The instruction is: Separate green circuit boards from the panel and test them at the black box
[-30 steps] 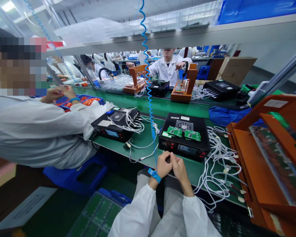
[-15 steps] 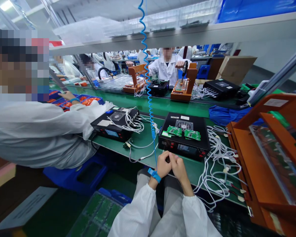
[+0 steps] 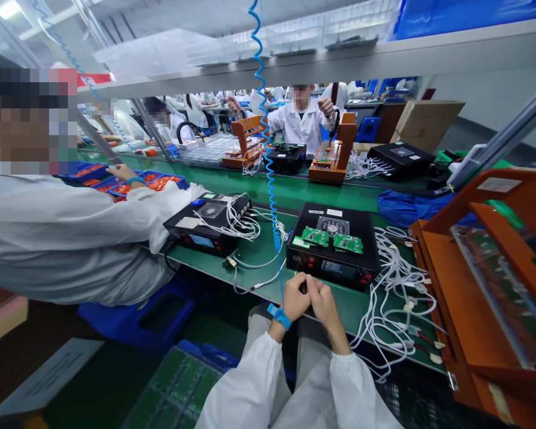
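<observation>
My left hand point(image 3: 296, 296) and my right hand point(image 3: 322, 302) meet at the table's front edge, above my lap. Both are closed, fingers curled and fingertips together; whatever lies between them, if anything, is hidden. A blue wrist strap point(image 3: 279, 317) circles my left wrist, and a coiled blue cord point(image 3: 272, 202) rises from it. Just beyond my hands stands a black box with a display point(image 3: 335, 271). On its top lie a green circuit board point(image 3: 315, 236) and, to the right, another green circuit board point(image 3: 348, 243).
White cables point(image 3: 397, 298) tangle right of the box, beside an orange fixture point(image 3: 486, 286). At left sits a second black box point(image 3: 208, 223) with cables, near a co-worker's sleeve point(image 3: 152, 208). A small board on a cable point(image 3: 230, 261) lies between. A shelf point(image 3: 321, 68) crosses overhead.
My hands stay in the same place. The person across the table has lifted both hands. The co-worker at left has shifted slightly to the left.
</observation>
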`<state>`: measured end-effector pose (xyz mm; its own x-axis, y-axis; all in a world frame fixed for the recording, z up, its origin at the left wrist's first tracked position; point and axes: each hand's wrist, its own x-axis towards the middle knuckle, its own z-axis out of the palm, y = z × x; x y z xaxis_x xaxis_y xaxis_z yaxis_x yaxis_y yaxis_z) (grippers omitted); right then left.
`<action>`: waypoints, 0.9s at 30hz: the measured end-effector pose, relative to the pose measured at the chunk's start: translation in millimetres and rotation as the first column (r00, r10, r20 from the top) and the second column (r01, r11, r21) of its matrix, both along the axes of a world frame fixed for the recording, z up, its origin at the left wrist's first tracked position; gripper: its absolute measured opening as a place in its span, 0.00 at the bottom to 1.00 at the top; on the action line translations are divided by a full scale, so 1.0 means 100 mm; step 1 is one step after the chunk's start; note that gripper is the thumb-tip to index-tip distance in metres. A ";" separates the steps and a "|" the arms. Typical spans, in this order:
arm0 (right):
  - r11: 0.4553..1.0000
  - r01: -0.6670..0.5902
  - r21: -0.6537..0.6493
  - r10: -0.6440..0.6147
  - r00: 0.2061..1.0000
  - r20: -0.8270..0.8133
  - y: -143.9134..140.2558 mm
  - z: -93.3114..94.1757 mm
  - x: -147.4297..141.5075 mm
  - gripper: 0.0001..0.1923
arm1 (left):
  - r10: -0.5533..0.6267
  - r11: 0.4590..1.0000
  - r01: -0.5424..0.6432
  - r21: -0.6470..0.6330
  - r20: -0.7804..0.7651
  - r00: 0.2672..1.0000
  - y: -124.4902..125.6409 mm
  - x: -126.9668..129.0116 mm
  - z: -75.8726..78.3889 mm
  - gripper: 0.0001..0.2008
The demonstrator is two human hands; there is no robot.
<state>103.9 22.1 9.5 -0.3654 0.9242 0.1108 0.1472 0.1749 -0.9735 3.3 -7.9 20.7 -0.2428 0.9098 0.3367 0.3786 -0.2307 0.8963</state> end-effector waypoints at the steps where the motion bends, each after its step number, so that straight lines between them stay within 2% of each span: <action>1: 1.000 -0.003 0.006 0.003 1.000 -0.004 0.00 0.00 0.00 0.27 | -0.003 1.000 0.003 0.004 0.006 1.000 0.00 0.00 0.00 0.08; 13: 0.999 0.008 0.034 -0.008 1.000 0.010 0.00 -0.06 0.00 0.30 | -0.004 1.000 0.004 0.004 0.008 1.000 0.00 0.00 0.02 0.10; 27: 0.999 -0.011 -0.039 0.010 1.000 -0.011 0.00 -0.02 -0.01 0.28 | 0.013 1.000 -0.013 0.006 0.002 1.000 0.01 -0.01 -0.02 0.12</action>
